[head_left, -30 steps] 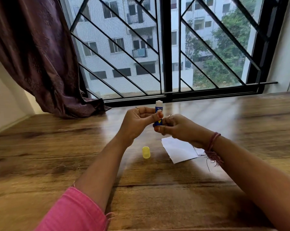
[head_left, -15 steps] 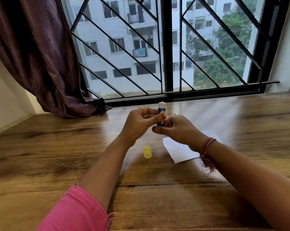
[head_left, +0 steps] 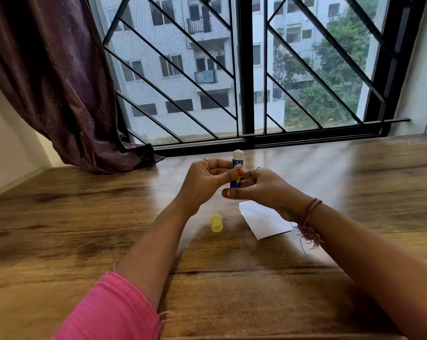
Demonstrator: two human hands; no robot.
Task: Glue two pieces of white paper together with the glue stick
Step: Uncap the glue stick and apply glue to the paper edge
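**Glue stick held upright, cap off, above the worktop**

Holding the glue stick upright in mid-air, just in front of the window sill, with its white glue tip showing at the top and the blue label facing the camera. Gripping it with the left hand: thumb pressing across the front of the blue barrel, fingers curled behind it. Reaching in from the other side with the right hand, its fingers loosely bent around the lower end of the stick; hard to tell whether pinching the base or only touching it, as the left thumb and the barrel are hiding the contact.

Lying on its side on the wooden worktop, below and between the two wrists: the yellow cap, apart from the stick. Resting flat on the worktop just beside the cap, to its right: the white paper, partly covered by the right wrist, so only one sheet clearly showing, with a small corner of white peeking out near the wrist.

Wearing a pink sleeve on the left arm and a reddish thread band on the right wrist. Hanging at the far left, with its hem touching the worktop: a dark purple curtain, next to a black-barred window.
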